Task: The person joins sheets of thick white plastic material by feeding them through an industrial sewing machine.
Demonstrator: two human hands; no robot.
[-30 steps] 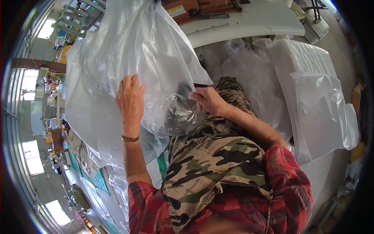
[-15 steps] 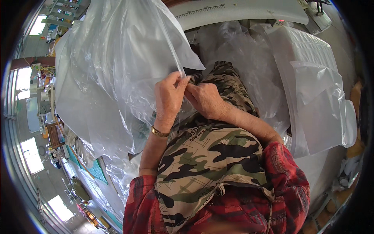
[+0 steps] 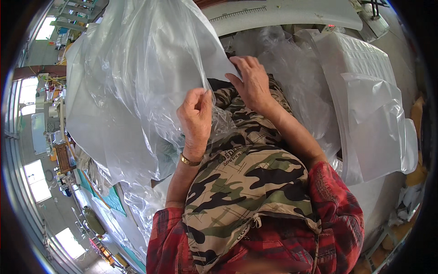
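Observation:
A large sheet of clear plastic film hangs in folds across the left and centre, its near end bunched over my lap. My left hand, with a gold-coloured watch at the wrist, is closed in a pinch on a gathered fold of this film. To the right, my right hand is raised with fingers apart, the fingertips close to the film's right edge. Whether they touch it I cannot tell. A camouflage apron covers my front and lap.
On the right lies a stack of folded clear plastic, with loose crumpled film beside it. A pale board with ruler markings crosses the far side. Workshop equipment and bright windows line the left.
My right hand has come away from my left, moved up and to the right, and its fingers have opened. The film between them has fallen looser, with a crumpled end over my lap.

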